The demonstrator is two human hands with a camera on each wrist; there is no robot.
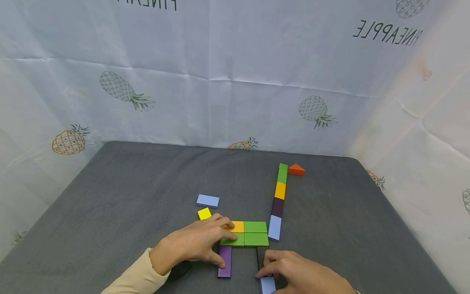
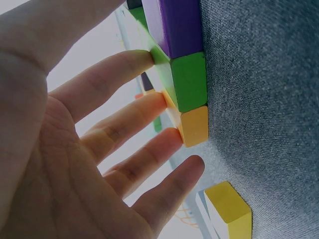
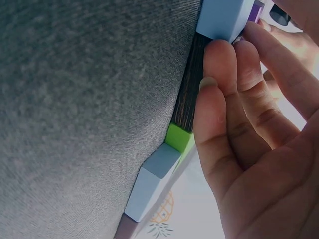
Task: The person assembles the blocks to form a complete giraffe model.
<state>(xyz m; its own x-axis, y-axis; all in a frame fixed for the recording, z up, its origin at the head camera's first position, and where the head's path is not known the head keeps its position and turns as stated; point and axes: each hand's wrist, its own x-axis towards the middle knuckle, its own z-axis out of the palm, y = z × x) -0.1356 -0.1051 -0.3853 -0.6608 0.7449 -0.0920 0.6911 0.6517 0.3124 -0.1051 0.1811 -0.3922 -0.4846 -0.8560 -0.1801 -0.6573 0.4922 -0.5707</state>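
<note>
In the head view, my left hand point(image 1: 196, 241) rests its fingertips on a yellow-orange block point(image 1: 238, 226) and a green block point(image 1: 235, 239), thumb on a purple block point(image 1: 225, 263). The left wrist view shows these fingers spread and fairly straight. My right hand point(image 1: 299, 271) holds a light blue block point(image 1: 267, 285) between index finger and thumb at the front edge of the view; its other fingers are bent beside a dark brown block point(image 1: 261, 255). This light blue block meets the dark block's near end. Two more green blocks point(image 1: 256, 239) lie right of the touched ones.
Right of the green blocks, a line of blocks point(image 1: 278, 207) runs away across the grey cloth point(image 1: 147, 196), with a red triangular block point(image 1: 296, 170) at its far end. A loose light blue block point(image 1: 207, 200) and a yellow block point(image 1: 204, 213) lie behind my left hand.
</note>
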